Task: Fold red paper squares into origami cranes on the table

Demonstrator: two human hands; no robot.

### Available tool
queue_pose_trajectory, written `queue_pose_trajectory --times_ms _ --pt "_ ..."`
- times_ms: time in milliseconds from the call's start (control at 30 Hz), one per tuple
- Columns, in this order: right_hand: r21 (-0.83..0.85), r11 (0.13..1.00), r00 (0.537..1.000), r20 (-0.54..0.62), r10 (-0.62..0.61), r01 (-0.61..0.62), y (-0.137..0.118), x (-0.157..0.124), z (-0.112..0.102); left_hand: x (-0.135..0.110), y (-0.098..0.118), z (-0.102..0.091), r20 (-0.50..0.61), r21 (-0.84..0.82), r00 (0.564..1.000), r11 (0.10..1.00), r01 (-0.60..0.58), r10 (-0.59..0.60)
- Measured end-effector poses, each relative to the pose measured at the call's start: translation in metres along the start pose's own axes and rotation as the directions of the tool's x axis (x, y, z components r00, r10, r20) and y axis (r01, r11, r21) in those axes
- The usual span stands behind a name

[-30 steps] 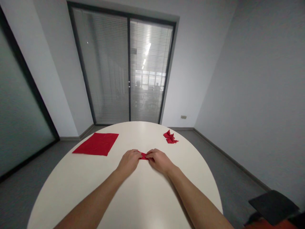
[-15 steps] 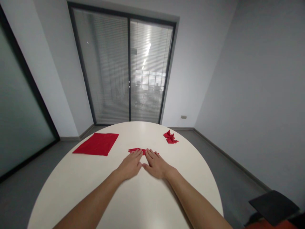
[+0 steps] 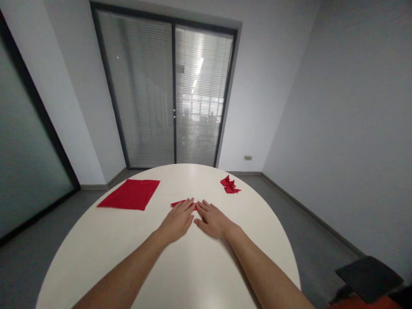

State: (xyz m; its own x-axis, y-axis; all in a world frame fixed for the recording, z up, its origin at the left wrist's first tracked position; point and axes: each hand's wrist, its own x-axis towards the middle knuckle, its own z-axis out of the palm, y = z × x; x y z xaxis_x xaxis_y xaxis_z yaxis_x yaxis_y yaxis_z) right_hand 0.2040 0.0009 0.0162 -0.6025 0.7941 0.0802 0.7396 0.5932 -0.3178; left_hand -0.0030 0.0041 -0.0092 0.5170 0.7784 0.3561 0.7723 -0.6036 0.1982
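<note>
A narrow folded piece of red paper [image 3: 177,204] lies on the round white table [image 3: 180,274]. My left hand [image 3: 179,218] rests flat on top of it with the fingers stretched out, and the pointed left end sticks out beyond them. Close beside it, my right hand [image 3: 212,218] lies flat with its fingertips at the paper's right part. Both palms face down and the fingers cover most of the paper, so its exact fold is hidden.
To the left on the table is a stack or sheet of red paper [image 3: 130,195]. Folded red paper figures [image 3: 231,185] sit at the back right. A dark chair part [image 3: 369,277] stands off the table at the lower right. Glass doors with blinds [image 3: 174,94] are behind.
My left hand has shifted slightly right over the paper. The paper's right end, which showed past my right fingers, is now covered, and the left tip looks more closed.
</note>
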Motion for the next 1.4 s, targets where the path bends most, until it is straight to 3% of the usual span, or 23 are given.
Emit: queue_pose_trajectory --times_ms 267,467,933,1133,1400 --pt "-0.055 0.987 0.976 -0.148 -0.16 0.153 0.004 0.004 -0.003 -0.001 -0.008 0.006 0.02 -0.093 0.999 0.995 0.027 -0.025" --pt "-0.062 0.991 0.964 -0.233 -0.129 0.117 0.006 0.006 -0.007 -0.001 -0.01 0.007 -0.013 -0.155 1.0 0.988 -0.011 0.009" --pt "0.001 1.0 0.982 -0.189 -0.023 0.024 0.004 0.002 -0.014 -0.002 0.0 -0.003 -0.078 -0.044 0.996 0.998 -0.045 0.041" --pt "-0.004 1.0 0.98 -0.196 -0.015 0.014 0.001 0.002 -0.017 -0.002 0.009 -0.015 -0.097 -0.016 0.995 1.0 -0.008 0.007" --pt "0.03 0.999 0.982 -0.187 0.014 -0.009 -0.002 0.002 -0.018 0.002 0.005 -0.015 -0.093 -0.024 0.995 0.999 0.044 -0.046"
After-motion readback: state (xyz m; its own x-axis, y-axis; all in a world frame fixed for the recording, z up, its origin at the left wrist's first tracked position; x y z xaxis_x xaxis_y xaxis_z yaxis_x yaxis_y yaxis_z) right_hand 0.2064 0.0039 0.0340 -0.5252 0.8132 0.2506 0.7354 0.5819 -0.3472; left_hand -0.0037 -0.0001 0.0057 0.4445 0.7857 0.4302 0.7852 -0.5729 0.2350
